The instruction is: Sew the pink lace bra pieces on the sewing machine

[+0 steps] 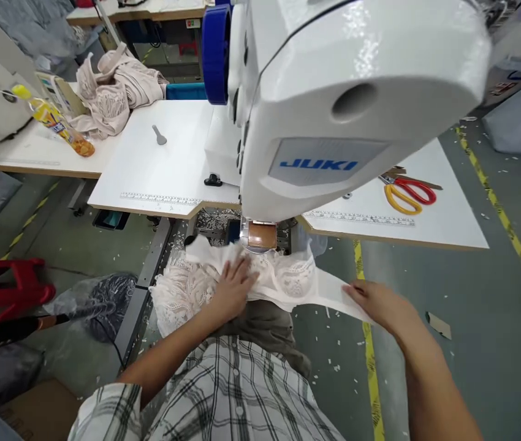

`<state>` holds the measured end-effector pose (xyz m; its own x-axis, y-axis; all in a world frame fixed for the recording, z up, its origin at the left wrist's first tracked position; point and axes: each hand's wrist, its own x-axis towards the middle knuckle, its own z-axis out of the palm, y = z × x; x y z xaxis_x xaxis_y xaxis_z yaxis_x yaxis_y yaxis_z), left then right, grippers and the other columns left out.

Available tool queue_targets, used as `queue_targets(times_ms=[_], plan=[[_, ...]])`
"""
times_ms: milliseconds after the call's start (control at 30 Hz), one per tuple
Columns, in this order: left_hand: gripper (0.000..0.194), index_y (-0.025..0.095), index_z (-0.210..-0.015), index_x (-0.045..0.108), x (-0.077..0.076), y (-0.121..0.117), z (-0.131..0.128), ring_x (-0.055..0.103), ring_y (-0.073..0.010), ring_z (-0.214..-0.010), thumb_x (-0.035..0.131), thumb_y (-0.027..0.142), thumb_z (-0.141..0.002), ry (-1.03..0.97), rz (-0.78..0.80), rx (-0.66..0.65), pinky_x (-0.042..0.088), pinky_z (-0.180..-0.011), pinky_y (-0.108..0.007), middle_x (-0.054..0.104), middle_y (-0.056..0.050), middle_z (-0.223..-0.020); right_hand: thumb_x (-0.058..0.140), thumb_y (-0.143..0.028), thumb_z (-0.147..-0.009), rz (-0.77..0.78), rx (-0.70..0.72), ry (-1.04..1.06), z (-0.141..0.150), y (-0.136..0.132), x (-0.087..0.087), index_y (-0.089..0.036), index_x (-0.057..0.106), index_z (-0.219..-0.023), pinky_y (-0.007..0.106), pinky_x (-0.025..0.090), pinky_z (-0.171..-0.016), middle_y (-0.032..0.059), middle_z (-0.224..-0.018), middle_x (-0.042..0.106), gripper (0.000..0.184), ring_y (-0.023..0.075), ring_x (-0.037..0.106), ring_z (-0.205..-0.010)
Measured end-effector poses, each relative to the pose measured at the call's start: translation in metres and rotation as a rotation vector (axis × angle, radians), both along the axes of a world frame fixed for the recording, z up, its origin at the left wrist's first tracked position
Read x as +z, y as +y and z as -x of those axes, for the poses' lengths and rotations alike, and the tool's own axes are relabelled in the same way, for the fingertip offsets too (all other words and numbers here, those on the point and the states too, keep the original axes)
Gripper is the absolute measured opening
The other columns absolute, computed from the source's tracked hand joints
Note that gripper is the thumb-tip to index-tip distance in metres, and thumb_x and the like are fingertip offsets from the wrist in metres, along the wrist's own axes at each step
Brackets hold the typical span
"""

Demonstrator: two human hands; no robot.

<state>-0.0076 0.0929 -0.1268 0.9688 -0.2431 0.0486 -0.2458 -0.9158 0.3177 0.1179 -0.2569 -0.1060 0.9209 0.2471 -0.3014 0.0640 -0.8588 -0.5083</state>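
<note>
A pale lace bra lies across the space just below the head of a white JUKI sewing machine. My left hand rests on its left part, fingers stretched over the fabric close to the needle area. Off to the right, my right hand pinches the bra's band between thumb and fingers and holds it out taut. A heap of similar lace pieces sits left of my left hand. The machine's head hides the needle.
Red and yellow scissors lie on the right table wing. On the left are a drink bottle, a small grey tool and piled beige garments. A red stool stands on the floor at left.
</note>
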Motion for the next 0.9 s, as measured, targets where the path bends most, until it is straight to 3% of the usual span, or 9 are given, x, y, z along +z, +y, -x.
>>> queue_targets(times_ms=[100, 200, 333, 467, 600, 700, 733, 800, 900], plan=[[0.068, 0.019, -0.148, 0.042, -0.025, -0.019, 0.012, 0.005, -0.0325, -0.152, 0.052, 0.008, -0.081, 0.128, 0.055, -0.087, 0.017, -0.12, -0.055, 0.007, -0.014, -0.163, 0.046, -0.054, -0.088, 0.072, 0.052, -0.145, 0.001, 0.032, -0.012, -0.015, 0.069, -0.101, 0.053, 0.047, -0.08, 0.0241, -0.105, 0.066, 0.048, 0.0403, 0.063, -0.095], [0.064, 0.02, -0.147, 0.04, -0.015, -0.011, 0.019, 0.014, -0.0309, -0.15, 0.054, 0.016, -0.085, 0.103, 0.139, -0.007, 0.022, -0.121, -0.05, 0.015, -0.014, -0.162, 0.04, -0.059, -0.095, -0.075, 0.178, -0.254, 0.014, 0.097, -0.026, -0.011, 0.049, -0.139, 0.045, 0.035, -0.112, 0.0193, -0.141, 0.049, 0.065, 0.0333, 0.043, -0.134], [0.041, 0.013, -0.134, 0.048, 0.022, 0.041, 0.038, 0.046, -0.0274, -0.129, 0.046, 0.024, -0.094, 0.161, 0.064, 0.305, 0.04, -0.109, -0.038, 0.048, -0.019, -0.138, 0.042, -0.066, -0.094, -0.149, 0.382, -0.292, 0.045, 0.168, -0.065, -0.005, 0.042, -0.144, 0.052, 0.03, -0.114, 0.0243, -0.145, 0.044, 0.079, 0.037, 0.042, -0.134], [0.04, 0.014, -0.081, 0.054, 0.034, 0.1, 0.093, 0.058, -0.0287, -0.075, 0.045, 0.05, -0.096, 0.308, -0.149, 0.662, 0.043, -0.064, -0.037, 0.058, -0.014, -0.079, 0.045, -0.059, -0.095, -0.173, 0.348, -0.285, 0.058, 0.188, -0.09, -0.007, 0.042, -0.142, 0.057, 0.025, -0.113, 0.0256, -0.138, 0.049, 0.07, 0.0394, 0.044, -0.131], [0.042, 0.018, -0.066, 0.044, 0.028, 0.114, 0.14, 0.048, -0.0186, -0.051, 0.039, 0.046, -0.097, 0.467, -0.172, 0.63, 0.021, -0.05, -0.027, 0.052, -0.007, -0.06, 0.041, -0.061, -0.095, -0.238, 0.306, -0.25, 0.06, 0.197, -0.057, -0.006, 0.035, -0.145, 0.062, 0.028, -0.109, 0.032, -0.147, 0.035, 0.075, 0.0459, 0.034, -0.136], [0.041, 0.017, -0.067, 0.043, 0.047, 0.097, 0.143, 0.049, -0.0179, -0.053, 0.03, 0.04, -0.099, 0.51, -0.121, 0.52, 0.022, -0.053, -0.026, 0.053, -0.006, -0.061, 0.053, -0.08, -0.077, -0.332, 0.435, -0.294, 0.078, 0.219, -0.015, -0.014, 0.041, -0.145, 0.046, 0.037, -0.111, 0.021, -0.149, 0.039, 0.096, 0.0372, 0.039, -0.137], [0.042, 0.017, -0.067, 0.041, 0.059, 0.089, 0.138, 0.049, -0.0178, -0.055, 0.031, 0.042, -0.099, 0.516, -0.054, 0.486, 0.023, -0.054, -0.026, 0.053, -0.005, -0.061, 0.055, -0.086, -0.068, -0.392, 0.58, -0.288, 0.085, 0.229, -0.002, -0.021, 0.052, -0.136, 0.039, 0.042, -0.107, 0.0128, -0.141, 0.051, 0.094, 0.0319, 0.048, -0.129], [0.047, 0.017, -0.063, 0.036, 0.087, 0.075, 0.123, 0.048, -0.0161, -0.055, 0.032, 0.047, -0.098, 0.5, 0.163, 0.378, 0.028, -0.055, -0.026, 0.048, -0.004, -0.058, 0.048, -0.082, -0.076, -0.457, 0.979, -0.086, 0.1, 0.245, 0.021, -0.022, 0.067, -0.092, 0.033, 0.05, -0.08, 0.0053, -0.095, 0.07, 0.065, 0.0225, 0.063, -0.087], [0.045, 0.017, -0.066, 0.044, 0.12, 0.064, 0.089, 0.053, -0.0165, -0.065, 0.039, 0.049, -0.097, 0.353, 0.45, 0.343, 0.037, -0.06, -0.026, 0.053, -0.004, -0.067, 0.022, -0.081, -0.087, -0.52, 1.173, 0.118, 0.111, 0.246, 0.051, -0.018, 0.034, -0.047, 0.029, 0.028, -0.048, -0.0002, -0.043, 0.038, 0.075, 0.0119, 0.028, -0.043]])
